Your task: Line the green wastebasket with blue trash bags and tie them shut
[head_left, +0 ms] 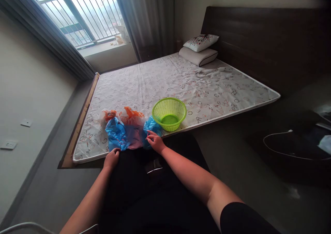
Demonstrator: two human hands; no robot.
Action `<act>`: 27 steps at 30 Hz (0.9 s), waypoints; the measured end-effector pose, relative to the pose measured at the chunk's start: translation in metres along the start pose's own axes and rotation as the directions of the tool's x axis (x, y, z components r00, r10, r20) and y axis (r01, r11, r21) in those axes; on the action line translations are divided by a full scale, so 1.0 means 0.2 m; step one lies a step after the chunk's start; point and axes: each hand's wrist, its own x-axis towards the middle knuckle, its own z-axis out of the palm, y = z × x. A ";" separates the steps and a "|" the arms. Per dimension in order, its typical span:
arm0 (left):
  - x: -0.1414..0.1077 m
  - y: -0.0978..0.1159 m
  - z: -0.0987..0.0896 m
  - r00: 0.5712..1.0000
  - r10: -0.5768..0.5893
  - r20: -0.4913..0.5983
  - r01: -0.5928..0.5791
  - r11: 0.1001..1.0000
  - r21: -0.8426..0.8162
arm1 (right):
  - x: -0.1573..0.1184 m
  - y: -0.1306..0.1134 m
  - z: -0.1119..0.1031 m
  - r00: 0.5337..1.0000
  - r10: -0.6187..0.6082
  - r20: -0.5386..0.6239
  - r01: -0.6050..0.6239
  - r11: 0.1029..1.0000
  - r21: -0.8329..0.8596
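Mattress (144,85): crumpled plastic at the near edge, toward the near left corner. Right hand (155,141) pinches a small red strip (147,135) between thumb and finger, beside a blue bag (153,123). Left hand (111,158), fingers curled, lies at the lower end of a second blue bag (116,134); whether it grips cannot be told. A pink piece (133,136) lies between the bags.

Risks, as judged: the green basket (169,115) stands close to the near edge — a tug on the adjoining bag or a forearm knock could tip it floorward. The strip, being thin, could be dropped and lost among the folds.

Markings: scattered single letters on the mattress cover, among them G, N and R; orange print on the clear bags (133,116) — illegible. No brand identified.
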 end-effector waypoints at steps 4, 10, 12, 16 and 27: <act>-0.01 0.01 -0.01 1.000 0.013 -0.007 -0.013 0.999 0.033 | -0.01 -0.03 0.02 0.991 0.053 0.127 -0.045 0.997 -0.060; -0.08 0.09 -0.01 0.997 0.059 -0.050 -0.051 0.986 0.157 | -0.03 -0.04 0.04 0.920 0.189 0.343 -0.147 0.978 -0.144; -0.12 0.15 0.01 0.992 0.106 -0.069 -0.090 0.975 0.202 | -0.04 -0.03 0.05 0.879 0.221 0.423 -0.162 0.972 -0.171; -0.19 0.26 0.06 0.961 0.267 -0.066 -0.244 0.938 0.247 | -0.06 -0.03 0.08 0.809 0.242 0.536 -0.127 0.962 -0.242; -0.21 0.38 0.13 0.915 0.348 0.205 -0.252 0.889 -0.382 | -0.32 -0.37 0.19 0.573 -0.105 0.813 0.550 0.784 -0.286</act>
